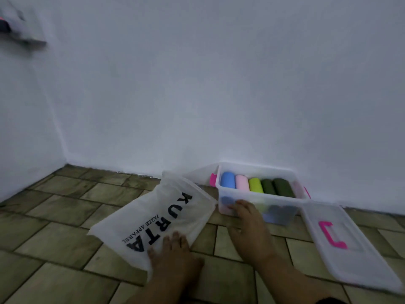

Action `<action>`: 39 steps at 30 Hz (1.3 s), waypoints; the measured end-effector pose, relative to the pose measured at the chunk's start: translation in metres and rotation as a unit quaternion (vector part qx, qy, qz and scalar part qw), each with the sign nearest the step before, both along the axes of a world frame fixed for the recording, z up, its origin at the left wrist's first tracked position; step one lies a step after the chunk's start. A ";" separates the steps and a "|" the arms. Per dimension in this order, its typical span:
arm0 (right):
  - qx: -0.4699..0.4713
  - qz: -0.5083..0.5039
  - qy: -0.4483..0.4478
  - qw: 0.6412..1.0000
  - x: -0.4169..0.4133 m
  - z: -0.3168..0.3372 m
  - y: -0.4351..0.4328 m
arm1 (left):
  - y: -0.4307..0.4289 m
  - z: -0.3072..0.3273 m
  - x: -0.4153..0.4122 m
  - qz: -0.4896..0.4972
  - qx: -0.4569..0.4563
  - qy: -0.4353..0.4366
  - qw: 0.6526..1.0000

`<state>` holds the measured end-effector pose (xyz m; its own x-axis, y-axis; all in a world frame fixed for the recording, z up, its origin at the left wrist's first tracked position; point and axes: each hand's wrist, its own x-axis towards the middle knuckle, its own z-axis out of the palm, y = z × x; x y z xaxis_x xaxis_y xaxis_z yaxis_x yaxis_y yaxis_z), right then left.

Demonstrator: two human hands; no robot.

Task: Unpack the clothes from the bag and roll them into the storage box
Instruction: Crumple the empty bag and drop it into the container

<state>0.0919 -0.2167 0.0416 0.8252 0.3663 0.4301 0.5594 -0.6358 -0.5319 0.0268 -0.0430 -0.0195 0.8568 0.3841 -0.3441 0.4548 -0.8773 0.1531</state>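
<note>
the left hand [175, 253] is lying flat on the near end of the white bag [153, 216], its grip spread, fingers straight on the fabric; the bag is lying limp on the tiled floor [65, 216], just left of the clear storage box [258, 168]; the right hand [249, 224] is touching the box's front wall, its grip loosely spread, pinching nothing; inside the box, a blue roll [228, 180], a pink roll [242, 182], a lime roll [256, 184] and two dark green rolls [276, 187] are sitting side by side; the lid [350, 255] is lying on the floor to the right.
</note>
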 end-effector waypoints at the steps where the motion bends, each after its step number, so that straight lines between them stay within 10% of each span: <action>1: -0.005 0.001 0.003 1.000 -0.012 -0.007 0.002 | 0.000 -0.003 -0.016 -0.017 0.001 0.000 1.000; 7: -0.003 -0.099 0.207 0.973 -0.042 -0.023 -0.020 | 0.002 -0.025 -0.102 -0.233 0.066 0.067 0.968; 17: 0.187 -0.185 0.491 0.831 -0.081 -0.028 -0.097 | -0.065 -0.026 -0.077 -0.199 0.050 -0.091 0.975; 22: 0.238 -0.183 0.332 0.894 -0.097 -0.021 -0.153 | -0.132 -0.036 -0.057 -0.317 -0.004 -0.107 0.942; 28: -0.147 -0.021 0.141 0.979 -0.125 -0.056 -0.139 | -0.149 -0.014 -0.053 -0.359 -0.102 -0.201 0.906; 32: -0.281 -0.035 0.146 0.948 -0.128 -0.077 -0.137 | -0.115 -0.015 -0.071 -0.124 -0.064 -0.463 0.875; 36: -0.312 0.033 0.178 0.933 -0.119 -0.077 -0.130 | -0.088 0.006 -0.042 0.241 -0.328 -0.314 0.858; 39: -0.292 0.083 0.162 0.939 -0.108 -0.071 -0.128 | -0.105 0.023 -0.015 0.143 -0.430 -0.250 0.856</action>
<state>-0.0159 -0.3448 -0.0294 0.7882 0.5975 -0.1476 0.5463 -0.7897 -0.2793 0.0117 -0.1479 0.0037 0.8930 0.3915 -0.2220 0.3207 -0.2074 0.9242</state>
